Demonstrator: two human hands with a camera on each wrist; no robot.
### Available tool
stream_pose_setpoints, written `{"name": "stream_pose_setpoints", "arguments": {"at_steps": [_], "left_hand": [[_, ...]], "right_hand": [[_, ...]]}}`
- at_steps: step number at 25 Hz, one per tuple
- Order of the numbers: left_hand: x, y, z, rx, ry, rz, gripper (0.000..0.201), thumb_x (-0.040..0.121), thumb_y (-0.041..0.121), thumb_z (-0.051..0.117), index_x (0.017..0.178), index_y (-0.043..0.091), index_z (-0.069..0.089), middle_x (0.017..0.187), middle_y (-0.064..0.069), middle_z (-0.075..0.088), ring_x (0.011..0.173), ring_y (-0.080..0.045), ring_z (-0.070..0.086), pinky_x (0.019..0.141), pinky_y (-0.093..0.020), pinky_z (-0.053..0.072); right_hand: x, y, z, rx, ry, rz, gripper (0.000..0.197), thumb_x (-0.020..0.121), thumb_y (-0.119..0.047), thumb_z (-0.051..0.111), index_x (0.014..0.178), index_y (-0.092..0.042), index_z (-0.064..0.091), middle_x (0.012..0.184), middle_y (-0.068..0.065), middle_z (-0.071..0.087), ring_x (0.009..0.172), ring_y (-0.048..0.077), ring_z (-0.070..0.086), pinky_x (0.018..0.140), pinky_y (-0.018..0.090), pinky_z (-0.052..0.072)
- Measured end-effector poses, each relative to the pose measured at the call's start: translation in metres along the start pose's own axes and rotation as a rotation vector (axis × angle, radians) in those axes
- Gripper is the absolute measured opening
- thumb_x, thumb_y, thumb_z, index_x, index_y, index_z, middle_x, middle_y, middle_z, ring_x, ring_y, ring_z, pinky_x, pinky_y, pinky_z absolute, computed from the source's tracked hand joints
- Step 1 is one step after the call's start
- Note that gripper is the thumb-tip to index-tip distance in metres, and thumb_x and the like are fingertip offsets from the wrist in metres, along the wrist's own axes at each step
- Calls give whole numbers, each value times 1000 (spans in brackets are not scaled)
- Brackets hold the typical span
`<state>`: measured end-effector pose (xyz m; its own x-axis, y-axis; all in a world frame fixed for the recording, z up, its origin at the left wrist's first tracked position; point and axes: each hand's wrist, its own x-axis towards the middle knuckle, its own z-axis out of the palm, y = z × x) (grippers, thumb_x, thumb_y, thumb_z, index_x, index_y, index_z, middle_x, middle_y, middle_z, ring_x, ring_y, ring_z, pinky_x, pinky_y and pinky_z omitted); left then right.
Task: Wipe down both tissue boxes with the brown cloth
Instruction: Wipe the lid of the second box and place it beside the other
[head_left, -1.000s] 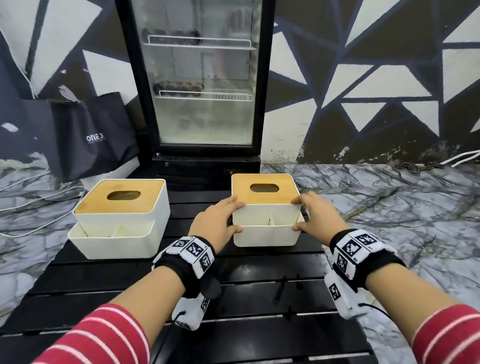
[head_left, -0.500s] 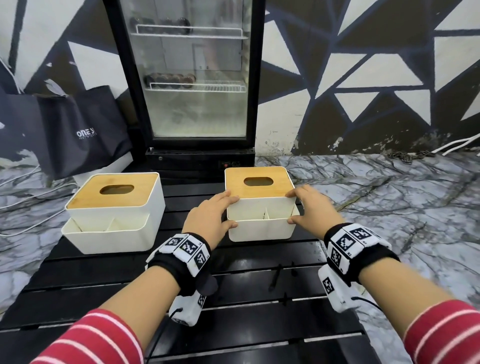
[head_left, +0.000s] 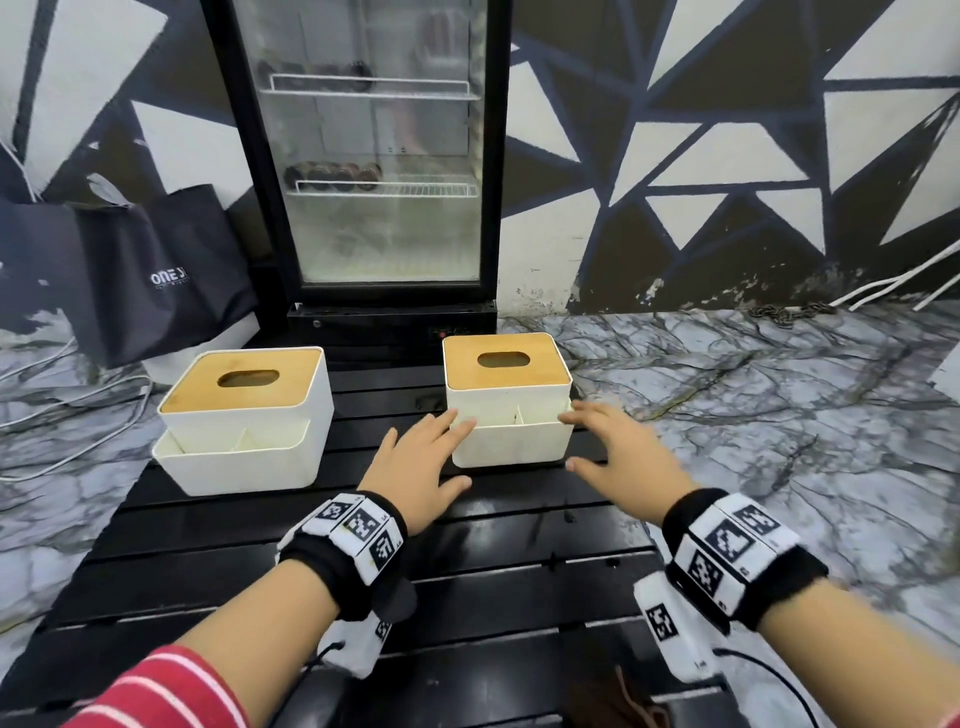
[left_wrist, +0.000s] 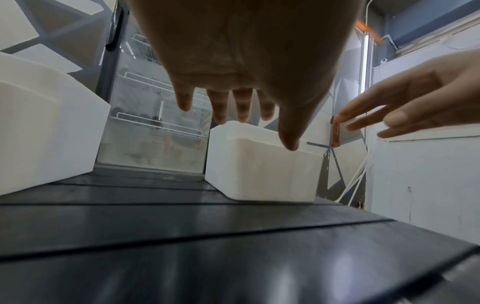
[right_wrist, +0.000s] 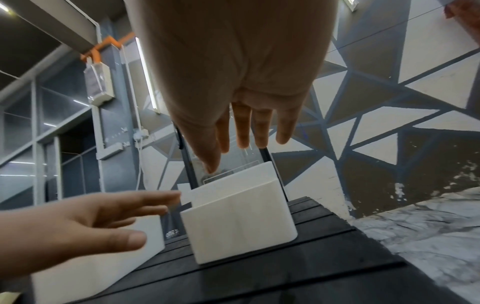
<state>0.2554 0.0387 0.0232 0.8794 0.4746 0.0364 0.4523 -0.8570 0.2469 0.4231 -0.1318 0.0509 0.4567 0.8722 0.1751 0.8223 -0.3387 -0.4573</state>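
Observation:
Two white tissue boxes with wooden lids stand on the black slatted table (head_left: 467, 571): the left box (head_left: 239, 421) (left_wrist: 39, 133) (right_wrist: 78, 277) and the right box (head_left: 506, 405) (left_wrist: 259, 168) (right_wrist: 239, 222). My left hand (head_left: 423, 457) (left_wrist: 246, 61) (right_wrist: 78, 226) hovers open at the right box's front left corner, fingers straight. Beside the front right corner my right hand (head_left: 615, 449) (right_wrist: 233, 61) (left_wrist: 415, 102) is spread open, clear of the box. Neither hand holds anything. A bit of brown cloth (head_left: 615, 701) shows at the table's near edge, mostly cut off.
A glass-door fridge (head_left: 384, 156) stands right behind the boxes. A black bag (head_left: 156, 275) and white cables (head_left: 67, 405) lie at the left. Grey marble surface (head_left: 779, 415) surrounds the table, which drops off on the right just past the right box.
Both hands held the right box by its sides a second ago. They have let go and drawn back toward me with fingers spread. The box stays in place.

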Motion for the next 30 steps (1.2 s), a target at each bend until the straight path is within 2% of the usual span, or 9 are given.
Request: {"name": "stream_pose_setpoints", "arguments": {"at_steps": [4, 6, 13, 16, 19, 22, 24, 27, 30], "left_hand": [[-34, 7, 18, 42, -150, -24, 63, 95, 43, 44, 149, 33, 14, 158, 11, 6, 146, -14, 6, 116, -44, 7], [-49, 11, 27, 60, -206, -35, 64, 95, 46, 44, 149, 34, 13, 158, 10, 6, 146, -14, 6, 116, -45, 7], [-65, 23, 44, 105, -353, -42, 74, 90, 57, 45, 150, 34, 7, 159, 9, -2, 147, -15, 1, 117, -46, 6], [-64, 22, 48, 111, -404, -57, 74, 89, 59, 44, 149, 36, 8, 159, 9, -4, 147, -15, -2, 117, -47, 5], [-64, 19, 51, 98, -412, -65, 73, 89, 60, 43, 149, 37, 8, 159, 9, -5, 146, -15, -3, 117, -47, 7], [-65, 19, 53, 90, -412, -67, 72, 90, 59, 42, 149, 37, 7, 159, 10, -6, 146, -15, -5, 117, -46, 8], [-66, 20, 52, 90, -413, -68, 73, 90, 59, 43, 149, 37, 6, 159, 10, -7, 146, -15, -5, 116, -46, 9], [-65, 21, 52, 95, -410, -66, 72, 90, 59, 42, 149, 37, 6, 159, 9, -7, 146, -15, -5, 117, -46, 9], [-65, 22, 51, 99, -410, -62, 72, 90, 59, 41, 149, 36, 6, 159, 9, -7, 146, -15, -5, 116, -46, 10]], "right_hand": [[-66, -15, 7, 76, -73, -36, 40, 86, -18, 60, 125, -20, 51, 132, -5, 46, 125, 9, 41, 89, -4, 14], [-99, -18, 19, 106, -115, -37, 38, 86, -24, 60, 123, -23, 53, 129, -8, 49, 124, 7, 42, 91, -4, 15], [-168, -20, 63, -40, -420, 54, 96, 51, -90, 28, 133, -40, 38, 148, -14, 27, 140, 13, 13, 115, 35, 17], [-175, -24, 70, -105, -454, 14, 68, 74, -61, 50, 136, -38, 32, 149, -12, 24, 139, 15, 11, 114, 34, 19], [-163, -23, 65, -56, -356, -79, 51, 83, -23, 47, 133, -31, 41, 142, -6, 37, 130, 21, 29, 108, 18, 20], [-142, -22, 51, 11, -176, 7, 62, 82, -35, 57, 138, -37, 30, 151, -8, 20, 138, 22, 17, 113, 30, 17], [-136, -21, 47, -110, -211, 134, 69, 84, -43, 57, 139, -44, 16, 154, -10, 2, 140, 23, 6, 112, 43, 23], [-131, -24, 54, -205, -324, 213, 57, 90, -36, 51, 140, -39, 24, 150, 0, 19, 130, 33, 24, 106, 43, 32], [-118, -12, 63, -177, -286, 199, 50, 90, -17, 50, 136, -32, 37, 140, 1, 36, 120, 31, 33, 104, 36, 33]]}}
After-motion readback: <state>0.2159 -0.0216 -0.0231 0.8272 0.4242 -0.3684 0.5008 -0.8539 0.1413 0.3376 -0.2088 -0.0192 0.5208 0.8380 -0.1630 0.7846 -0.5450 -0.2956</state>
